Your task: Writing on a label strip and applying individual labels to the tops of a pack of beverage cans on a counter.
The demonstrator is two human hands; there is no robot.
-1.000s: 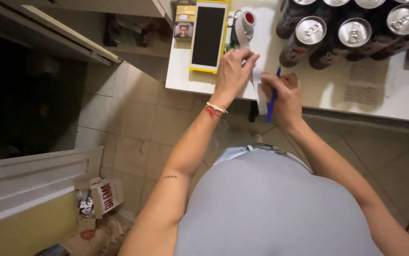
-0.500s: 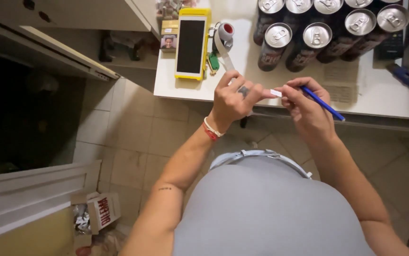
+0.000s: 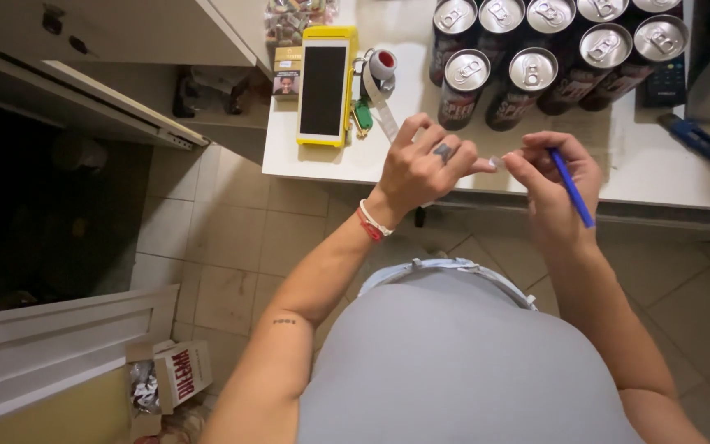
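Two bare hands meet above the front edge of a white counter. The left hand is partly curled, thumb and forefinger pressed together on a small pale scrap; its other fingers fan loosely upward. A dark ring sits on one finger, and red and white bands circle the wrist. The right hand pinches the same scrap from the other side with thumb and forefinger, and also carries a blue pen tucked across the palm, its length slanting down toward the wrist. What the scrap is cannot be told at this size.

On the counter, just beyond the left hand, lies a tape dispenser with a red-centred roll, a strip of tape trailing toward the fingers. Beside it lies a green key tag, then a yellow card terminal with a dark screen. Nine dark drink cans stand upright in two rows behind the hands. A blue-handled tool lies at the right edge.

On the tiled floor, lower left, an open cardboard box rests against white panelling.
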